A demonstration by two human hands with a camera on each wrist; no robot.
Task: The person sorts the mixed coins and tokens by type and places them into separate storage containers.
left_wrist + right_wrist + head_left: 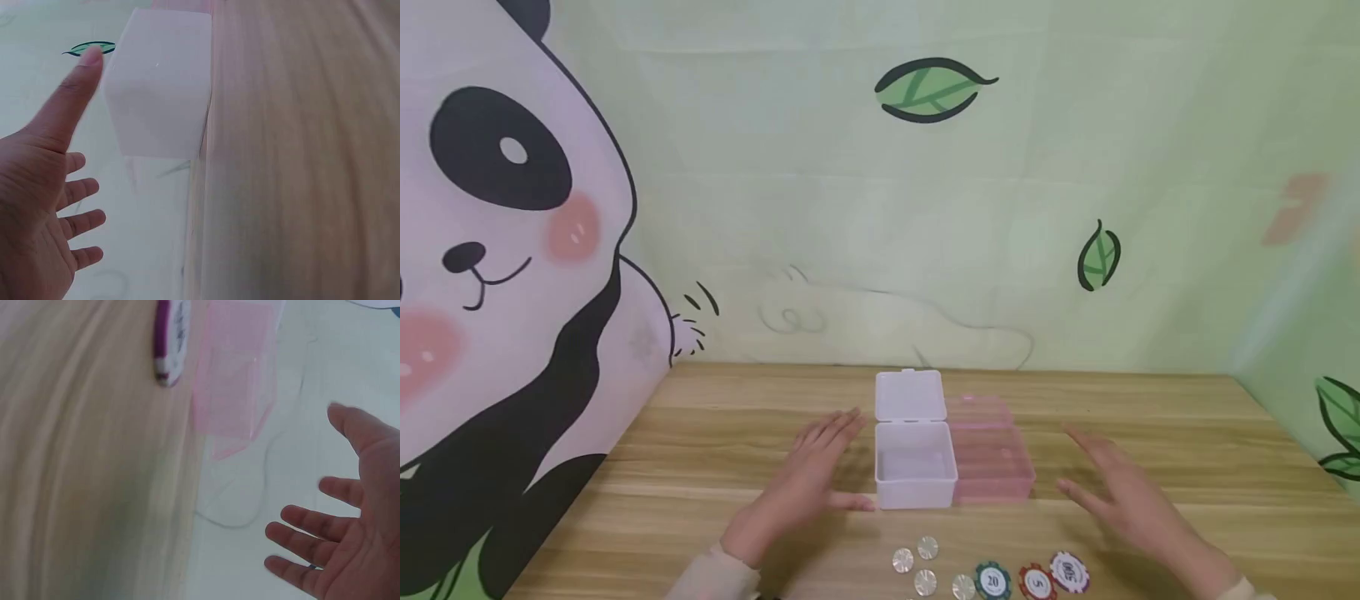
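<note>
A white box (916, 493) stands on the table with its lid raised at the back; a translucent pink box (996, 467), its lid also back, is right beside it. My left hand (808, 479) is at the white box's left side, fingers extended and thumb near its front corner; whether it touches cannot be told. The left wrist view shows that hand (37, 194) beside the white box (159, 87). To the right of the pink box, my right hand (1131, 504) is held apart from it with fingers spread; the right wrist view shows its palm (369, 531) holding nothing.
Several small clear discs (926, 582) lie in front of the white box. A green chip (993, 581), a red chip (1037, 582) and a purple-edged chip (1069, 572) lie at the front edge of view. A printed cloth backdrop (850, 208) stands behind the table.
</note>
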